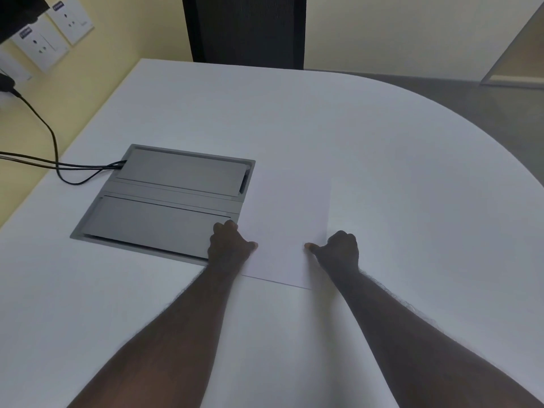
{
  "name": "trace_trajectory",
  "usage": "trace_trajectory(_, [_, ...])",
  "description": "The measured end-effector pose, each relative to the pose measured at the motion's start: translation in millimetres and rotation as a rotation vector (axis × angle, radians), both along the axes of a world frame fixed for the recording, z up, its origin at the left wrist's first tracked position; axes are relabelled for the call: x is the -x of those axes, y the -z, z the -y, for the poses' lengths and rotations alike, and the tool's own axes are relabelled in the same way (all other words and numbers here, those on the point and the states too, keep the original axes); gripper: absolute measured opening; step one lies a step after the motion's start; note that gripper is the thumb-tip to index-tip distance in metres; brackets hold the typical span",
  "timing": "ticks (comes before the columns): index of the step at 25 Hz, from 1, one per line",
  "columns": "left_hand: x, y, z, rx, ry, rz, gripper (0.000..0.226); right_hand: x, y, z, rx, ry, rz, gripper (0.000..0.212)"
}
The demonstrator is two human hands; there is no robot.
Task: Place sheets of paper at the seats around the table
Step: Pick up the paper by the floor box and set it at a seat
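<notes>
A white sheet of paper (284, 225) lies flat on the white table (412, 178), just right of the grey cable box. My left hand (229, 245) grips the sheet's left edge near its close corner, thumb on top and fingers curled. My right hand (341, 250) grips the right edge the same way, thumb pointing inward over the paper. The sheet's near edge (276, 281) shows as a thin line between my forearms.
A grey metal cable box (164, 198) is set into the tabletop at left, with black cables (59, 166) running off the table's left side. A black chair back (244, 30) stands at the far edge. Wall sockets (47, 39) sit upper left.
</notes>
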State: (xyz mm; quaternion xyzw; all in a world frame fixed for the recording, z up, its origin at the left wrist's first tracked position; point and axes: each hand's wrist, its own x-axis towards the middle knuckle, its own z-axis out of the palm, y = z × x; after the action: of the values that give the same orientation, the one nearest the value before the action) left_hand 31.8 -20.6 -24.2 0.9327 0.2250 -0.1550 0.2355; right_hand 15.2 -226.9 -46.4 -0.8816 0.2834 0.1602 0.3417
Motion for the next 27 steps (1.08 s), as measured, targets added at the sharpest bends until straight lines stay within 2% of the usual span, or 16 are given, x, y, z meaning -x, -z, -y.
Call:
trace_trajectory(2, [0.3,-0.9,3.0,-0.018,-0.022,-0.005,0.062,-1.3,-0.8,-5.4,0.024,0.018,-0.004,0.035])
trace_trajectory(8, [-1.4,2.8,4.3,-0.003,-0.065,-0.001,0.058,-7.8,1.1,-15.3,0.046,0.076,-0.031,0.015])
trace_trajectory(15, [-6.9,10.5,3.4,0.018,-0.078,0.014,0.06,-8.1,8.3,-10.1,-0.033,0.153,0.025,0.016])
trace_trajectory(20, [-10.4,12.9,1.3,0.021,-0.065,0.003,0.064,-7.3,11.9,-6.0,0.002,0.148,0.136,0.041])
trace_trajectory(27, [-12.1,11.8,0.4,0.018,-0.055,-0.017,0.07,-7.5,16.5,-7.1,-0.056,0.232,0.196,0.009])
